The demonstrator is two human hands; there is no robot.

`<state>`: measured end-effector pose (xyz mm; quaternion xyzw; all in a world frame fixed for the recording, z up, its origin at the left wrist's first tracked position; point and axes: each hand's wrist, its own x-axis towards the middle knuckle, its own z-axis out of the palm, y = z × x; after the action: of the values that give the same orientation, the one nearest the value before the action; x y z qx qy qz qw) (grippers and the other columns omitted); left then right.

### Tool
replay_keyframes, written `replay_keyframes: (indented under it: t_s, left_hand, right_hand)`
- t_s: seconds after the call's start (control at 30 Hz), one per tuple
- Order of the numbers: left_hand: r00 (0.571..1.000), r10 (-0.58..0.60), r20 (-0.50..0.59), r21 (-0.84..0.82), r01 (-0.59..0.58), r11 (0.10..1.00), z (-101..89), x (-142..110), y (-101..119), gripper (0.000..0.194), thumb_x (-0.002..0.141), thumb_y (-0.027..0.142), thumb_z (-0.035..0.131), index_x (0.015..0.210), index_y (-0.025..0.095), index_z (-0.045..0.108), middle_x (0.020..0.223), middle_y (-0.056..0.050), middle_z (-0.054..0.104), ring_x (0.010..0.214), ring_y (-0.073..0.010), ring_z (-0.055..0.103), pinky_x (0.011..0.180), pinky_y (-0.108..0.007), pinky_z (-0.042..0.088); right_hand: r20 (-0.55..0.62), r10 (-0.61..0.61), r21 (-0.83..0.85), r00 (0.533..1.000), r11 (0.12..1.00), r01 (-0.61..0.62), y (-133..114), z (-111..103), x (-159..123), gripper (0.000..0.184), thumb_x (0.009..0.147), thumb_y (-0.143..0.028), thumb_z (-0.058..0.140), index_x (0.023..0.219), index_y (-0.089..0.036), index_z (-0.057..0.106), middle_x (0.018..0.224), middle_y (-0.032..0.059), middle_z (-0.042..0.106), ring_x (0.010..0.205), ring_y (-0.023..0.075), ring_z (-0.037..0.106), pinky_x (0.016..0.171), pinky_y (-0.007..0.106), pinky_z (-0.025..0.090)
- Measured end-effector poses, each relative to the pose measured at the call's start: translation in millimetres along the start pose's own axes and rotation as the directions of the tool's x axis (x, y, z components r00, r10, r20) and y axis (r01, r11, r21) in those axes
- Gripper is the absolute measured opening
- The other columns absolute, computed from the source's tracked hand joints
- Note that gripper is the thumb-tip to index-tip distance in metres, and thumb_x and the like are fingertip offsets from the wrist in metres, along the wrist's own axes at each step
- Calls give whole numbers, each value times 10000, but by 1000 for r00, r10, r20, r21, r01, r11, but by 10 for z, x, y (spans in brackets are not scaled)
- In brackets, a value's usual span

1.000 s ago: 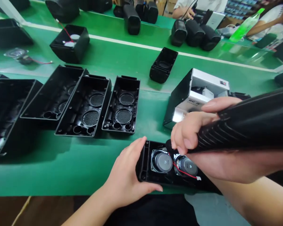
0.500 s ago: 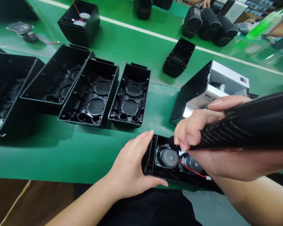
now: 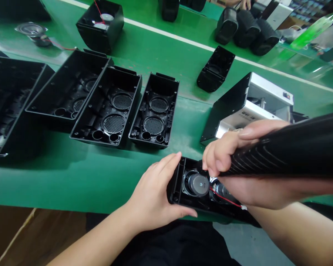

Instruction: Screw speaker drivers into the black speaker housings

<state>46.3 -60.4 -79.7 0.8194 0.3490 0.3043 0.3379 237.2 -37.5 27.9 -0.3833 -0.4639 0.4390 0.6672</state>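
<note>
A black speaker housing (image 3: 188,207) lies at the front edge of the green table. Two round speaker drivers sit in it, the nearer-left driver (image 3: 199,184) in plain view and the other driver (image 3: 221,194) partly covered by my right hand. A red wire (image 3: 227,199) with a white plug runs across it. My left hand (image 3: 155,192) grips the housing's left end, thumb on the near side, fingers on the far side. My right hand (image 3: 238,159) is wrapped round a black electric screwdriver (image 3: 296,147), its nose down beside the left driver. The bit's tip is hidden.
Several open speaker housings (image 3: 154,111) stand on the green table (image 3: 105,184) to the left. A silver-and-black machine (image 3: 246,103) stands behind my right hand. Farther off are a small black housing (image 3: 215,68), a loose driver (image 3: 32,31) and a green bottle (image 3: 310,31).
The view has shifted slightly. My right hand and the screwdriver have moved a little left; the left hand keeps its hold on the housing.
</note>
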Motion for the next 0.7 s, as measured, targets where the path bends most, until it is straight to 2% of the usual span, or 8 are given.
replay_keyframes:
  t_s: [0.1, 0.23, 0.4, 0.53, 0.6, 0.7]
  left_hand:
    - [1000, -18, 2, -7, 18, 1000, 1, -3, 5, 1284, 719, 875, 793, 1712, 308, 210, 1648, -196, 522, 1491, -411, 559, 1161, -632, 557]
    - [999, -38, 18, -23, 39, 999, -2, 0, 2, 1289, 718, 860, 810, 1714, 300, 214, 1657, -203, 508, 1502, -426, 543, 1178, -656, 533]
    - [999, -35, 23, -11, 35, 999, -15, 12, -7, 1287, 716, 847, 824, 1713, 301, 221, 1654, -211, 507, 1501, -441, 540, 1188, -670, 520]
    - [999, -35, 15, 41, 34, 999, -28, 14, -18, 1240, 745, 811, 834, 1707, 326, 220, 1637, -196, 532, 1483, -432, 564, 1159, -655, 556]
    - [999, -31, 12, 73, 30, 997, -32, 11, -35, 1219, 757, 798, 835, 1704, 328, 226, 1635, -196, 536, 1474, -435, 574, 1142, -645, 576]
    - [1000, -27, 16, 131, 25, 991, -35, 5, -61, 1243, 745, 772, 861, 1706, 321, 213, 1637, -202, 534, 1470, -453, 573, 1124, -660, 585]
  right_hand:
    - [-44, -67, 49, 997, 996, 69, 71, 46, 0, 615, 795, -847, 764, 844, -234, 777, 534, -6, 625, 369, 192, 549, 382, 336, 474]
    - [10, -57, 93, 998, 994, 56, 164, 6, -9, 601, 853, -831, 720, 967, -244, 782, 582, 1, 660, 410, 186, 556, 381, 300, 457]
    - [83, -69, 132, 994, 990, 58, 294, -131, -87, 615, 835, -821, 746, 1087, -260, 756, 686, 5, 703, 499, 192, 601, 506, 334, 527]
    - [132, -99, 129, 986, 988, 82, 380, -141, -129, 613, 838, -806, 765, 1155, -284, 713, 749, -3, 705, 555, 189, 639, 576, 353, 562]
    - [146, -96, 122, 985, 989, 79, 294, -133, -96, 622, 836, -784, 789, 1173, -269, 699, 767, 4, 697, 559, 187, 640, 570, 355, 565]
    - [71, -116, 124, 991, 987, 107, -103, -188, 14, 604, 887, -790, 728, 1204, -277, 690, 736, -11, 682, 510, 176, 606, 514, 340, 551]
